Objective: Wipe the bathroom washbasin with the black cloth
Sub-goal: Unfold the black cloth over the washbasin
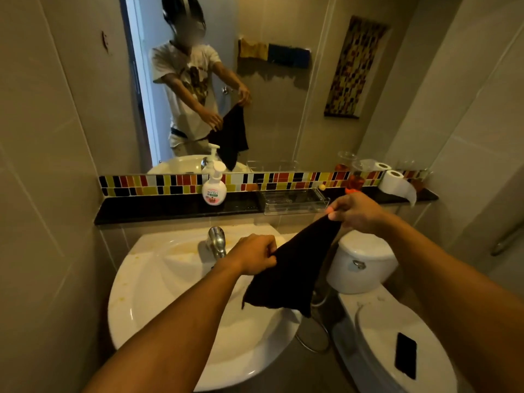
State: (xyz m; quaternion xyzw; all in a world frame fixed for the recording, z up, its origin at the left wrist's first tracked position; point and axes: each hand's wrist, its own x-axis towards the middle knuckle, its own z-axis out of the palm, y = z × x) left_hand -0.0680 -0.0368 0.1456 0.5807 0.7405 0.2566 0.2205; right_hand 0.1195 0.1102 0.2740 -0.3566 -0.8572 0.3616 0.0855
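The black cloth (289,276) hangs spread in the air over the right side of the white washbasin (147,293). My left hand (255,255) pinches its lower left edge just right of the chrome tap (217,242). My right hand (357,211) pinches the upper corner, higher and further right. The cloth's bottom edge dangles above the basin's right rim without touching it. Yellowish stains mark the basin's back ledge and left rim.
A soap pump bottle (214,185) and a clear tray (295,201) stand on the black ledge (158,208) under the mirror. Toilet paper (395,182) sits at the ledge's right end. A toilet (368,268) with a phone (406,354) on its lid is right of the basin.
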